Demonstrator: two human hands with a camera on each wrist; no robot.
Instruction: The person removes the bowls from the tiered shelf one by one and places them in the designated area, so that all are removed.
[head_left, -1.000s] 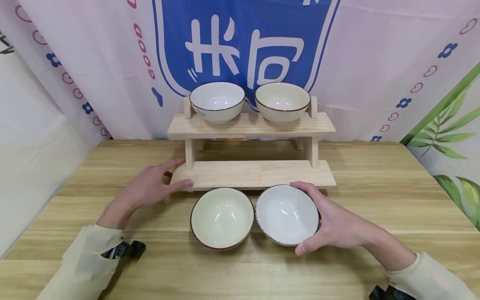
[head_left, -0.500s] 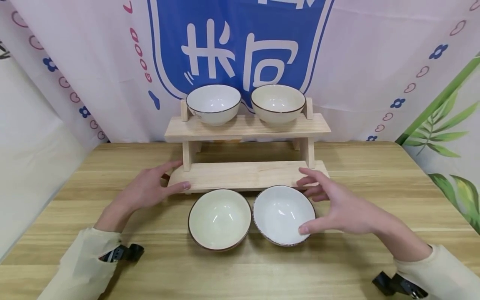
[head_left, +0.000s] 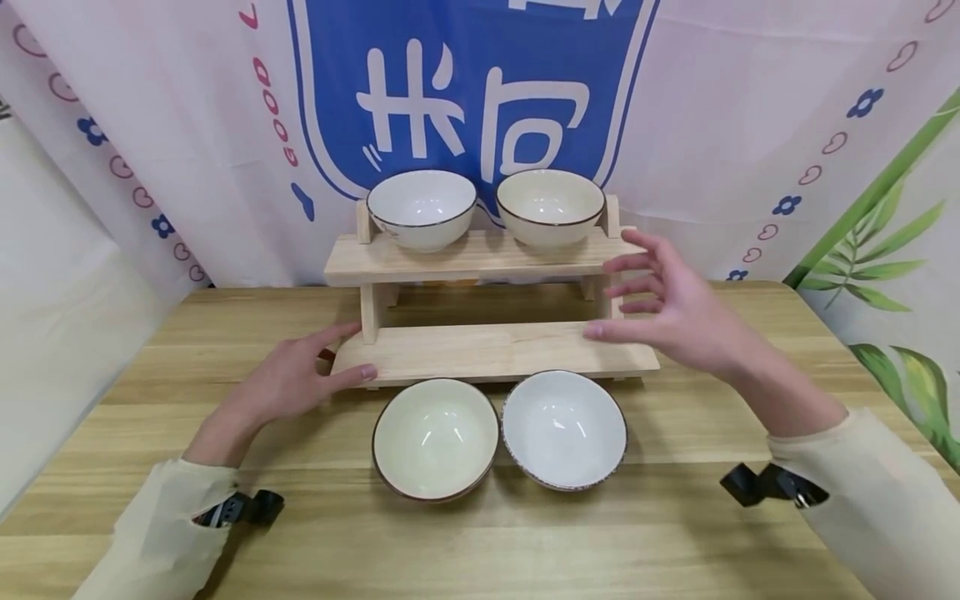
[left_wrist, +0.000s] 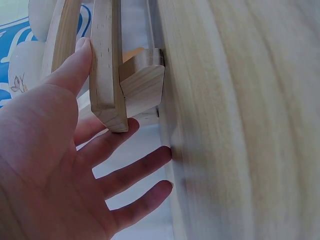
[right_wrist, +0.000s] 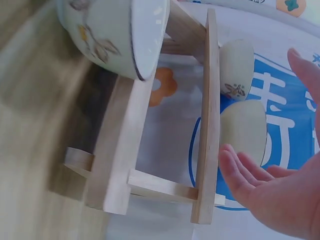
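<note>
A two-tier wooden rack (head_left: 487, 350) stands on the table. Its left end of the lower board is held by my left hand (head_left: 288, 375), thumb over the board and fingers at its end; the left wrist view shows the thumb (left_wrist: 75, 65) against the wood. My right hand (head_left: 675, 308) is in the air by the rack's right end, fingers spread and holding nothing. On the upper board sit a white bowl (head_left: 422, 204) and a cream bowl (head_left: 551, 204), both dark-rimmed. In front of the rack are a pale green bowl (head_left: 435, 437) and a white speckled-rim bowl (head_left: 564, 429).
The wood-grain table (head_left: 315, 542) extends round the rack and bowls. A printed curtain (head_left: 720, 125) with a blue emblem hangs right behind the rack. Small upright posts (head_left: 612, 217) stand at the upper board's ends.
My right hand has let go of the white speckled-rim bowl and risen toward the rack's right end. The left hand stays at the lower board; the view has shifted slightly.
</note>
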